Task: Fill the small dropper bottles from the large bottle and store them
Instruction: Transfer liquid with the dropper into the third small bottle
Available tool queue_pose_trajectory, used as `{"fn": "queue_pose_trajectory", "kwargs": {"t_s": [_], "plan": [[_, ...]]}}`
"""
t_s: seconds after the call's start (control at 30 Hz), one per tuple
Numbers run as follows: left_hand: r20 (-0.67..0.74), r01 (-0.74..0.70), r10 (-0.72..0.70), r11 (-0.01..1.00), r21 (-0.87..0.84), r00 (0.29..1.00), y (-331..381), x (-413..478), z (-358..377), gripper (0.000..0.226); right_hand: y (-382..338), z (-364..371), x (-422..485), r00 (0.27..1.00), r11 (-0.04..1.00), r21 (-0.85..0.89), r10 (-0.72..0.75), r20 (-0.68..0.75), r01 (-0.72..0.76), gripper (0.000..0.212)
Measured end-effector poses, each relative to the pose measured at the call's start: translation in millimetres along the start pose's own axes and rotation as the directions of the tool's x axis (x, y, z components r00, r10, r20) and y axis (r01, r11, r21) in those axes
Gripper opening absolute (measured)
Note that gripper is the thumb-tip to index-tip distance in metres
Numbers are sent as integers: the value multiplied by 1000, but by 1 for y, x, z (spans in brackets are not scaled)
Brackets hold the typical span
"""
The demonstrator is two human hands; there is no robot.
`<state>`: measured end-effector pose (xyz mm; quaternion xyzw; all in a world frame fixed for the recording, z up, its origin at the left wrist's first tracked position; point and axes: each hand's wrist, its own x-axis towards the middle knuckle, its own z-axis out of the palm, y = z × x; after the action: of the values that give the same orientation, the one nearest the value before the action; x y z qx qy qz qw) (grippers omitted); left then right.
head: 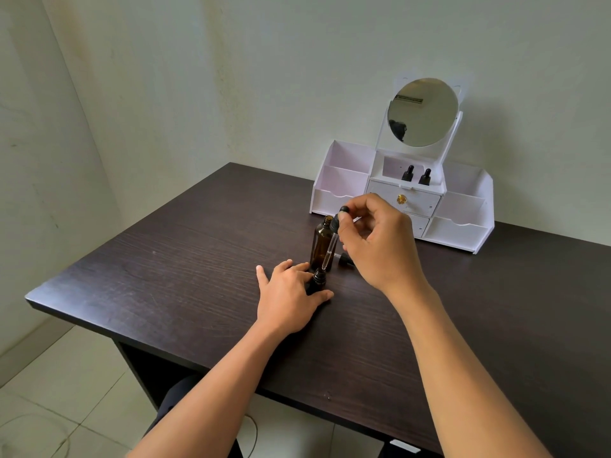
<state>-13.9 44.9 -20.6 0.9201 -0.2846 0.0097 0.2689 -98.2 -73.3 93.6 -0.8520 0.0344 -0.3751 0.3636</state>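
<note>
A large amber bottle (321,243) stands uncapped on the dark table (185,259). In front of it stands a small black dropper bottle (319,277), open at the top, held at its base by my left hand (291,295). My right hand (377,239) pinches the black rubber bulb of a glass dropper (330,249), whose tip hangs just above the small bottle's mouth. A black dropper cap (346,260) lies on the table behind the pipette. Two small capped dropper bottles (416,176) stand in the middle compartment of the white organizer (463,226).
The white organizer with a round mirror (422,112) and a drawer with a gold knob (401,199) stands at the back of the table, against the wall. The table's left edge and near edge drop to a tiled floor.
</note>
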Motion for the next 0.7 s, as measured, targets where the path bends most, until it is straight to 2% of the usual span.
{"fn": "queue_pose_trajectory", "kwargs": {"t_s": [0.7], "plan": [[-2, -16, 16, 1000, -9, 1000, -2, 0, 2, 50, 11, 8, -3, 998, 995, -101, 17, 63, -11, 3]]}}
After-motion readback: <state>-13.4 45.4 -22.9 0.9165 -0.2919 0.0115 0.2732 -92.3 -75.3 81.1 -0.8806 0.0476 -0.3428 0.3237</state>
